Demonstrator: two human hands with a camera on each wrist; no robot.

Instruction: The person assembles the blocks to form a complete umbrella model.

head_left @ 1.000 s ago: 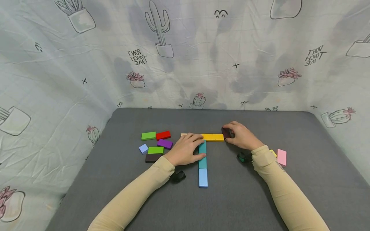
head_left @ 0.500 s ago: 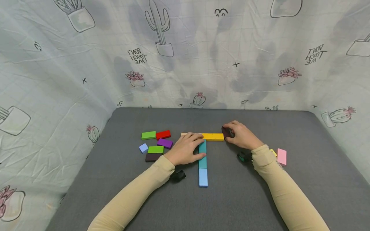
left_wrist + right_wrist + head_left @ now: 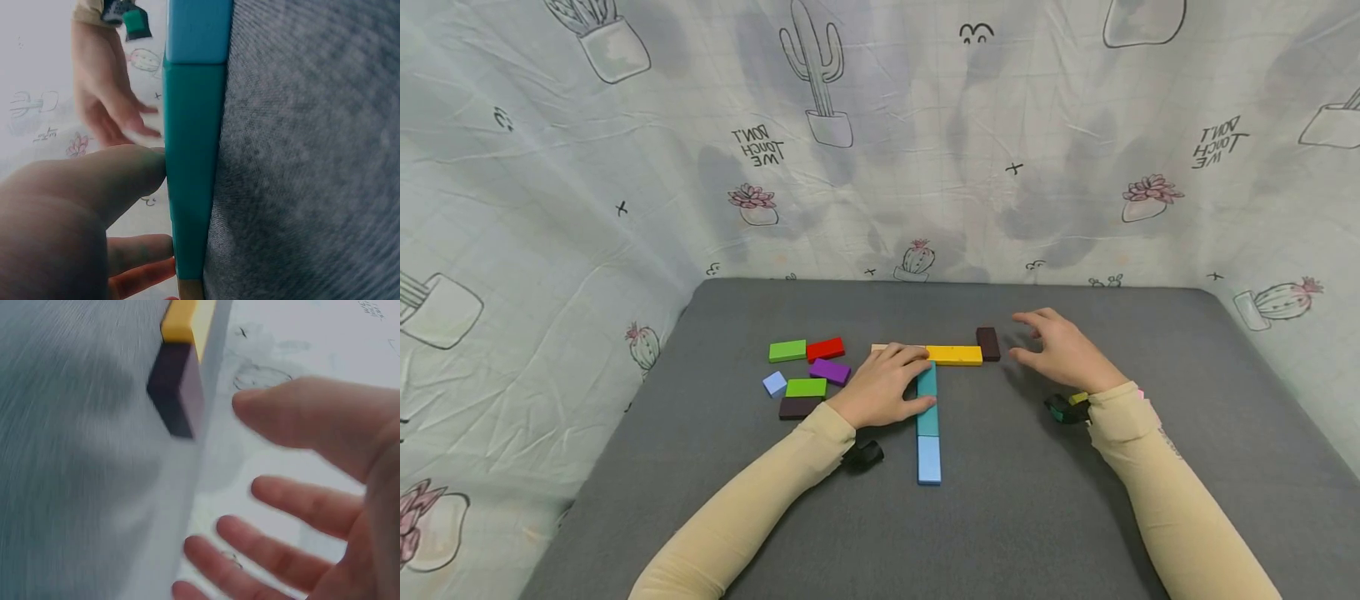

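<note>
Left hand [image 3: 886,390]: laid over the build, fingers relaxed, thumb and fingertips resting against the teal flat rectangular bar [image 3: 190,144], clasping nothing.
Right hand [image 3: 1060,350]: up in the air, fingers spread and slightly bent, holding nothing, just right of the dark brown rectangular block [image 3: 988,343] and apart from it.
Dark brown end: that block lies crosswise against the right end of the yellow-orange oblong block [image 3: 953,356].
Top row: to the left, there's a pale tan oblong block [image 3: 877,347], mostly under the left hand.
Stem: the teal bar runs toward the person, the light blue oblong block [image 3: 928,460] meeting its near end; one teal piece or two, I can't quite tell.
Left cluster: red rectangular block [image 3: 825,349] and purple rectangular block [image 3: 831,372], among others, on the dark grey counter [image 3: 1037,517].
</note>
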